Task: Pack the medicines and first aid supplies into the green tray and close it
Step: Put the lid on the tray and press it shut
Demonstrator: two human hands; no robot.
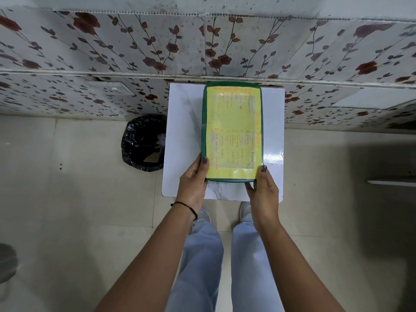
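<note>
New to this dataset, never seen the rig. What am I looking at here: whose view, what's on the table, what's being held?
There is no robot. One wide-angle camera worn on a person's head looks down at their bare arms, legs and shoes. A small white table stands against a flowered wall. On it lies the green tray, closed, with a yellow handwritten sheet covering its lid. The left hand and the right hand grip its near corners, thumbs on top. No loose medicines are visible. A bin with a black bag sits on the floor, left of the table.
</note>
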